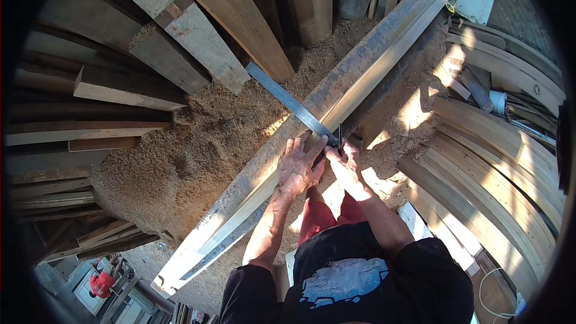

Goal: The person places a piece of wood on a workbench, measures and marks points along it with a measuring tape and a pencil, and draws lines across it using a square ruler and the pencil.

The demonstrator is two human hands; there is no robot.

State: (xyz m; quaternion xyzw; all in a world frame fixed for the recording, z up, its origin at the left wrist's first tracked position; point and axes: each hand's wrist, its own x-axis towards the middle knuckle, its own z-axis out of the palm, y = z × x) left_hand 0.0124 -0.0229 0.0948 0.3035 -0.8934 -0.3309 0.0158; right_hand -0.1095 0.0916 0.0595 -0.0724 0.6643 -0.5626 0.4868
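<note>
A long pale wooden strip [375,75] lies along a stained grey beam [342,69], running diagonally from lower left to upper right. Across both rests the metal blade of a try square [287,101], its far end sticking out past the beam over the sawdust. My left hand [297,167] grips the square at its stock end, pressing it against the strip; the stock is mostly hidden by my fingers. Close beside it, my right hand [346,171] is closed around a thin dark pencil or pen [340,133], held upright near the square's corner.
Sawdust [174,162] is heaped left of the beam. Thick timbers [198,42] stand around it at the left and far side. Stacked boards [480,186] lie at the right, near a white container [498,102]. A person in red [102,282] is at the lower left.
</note>
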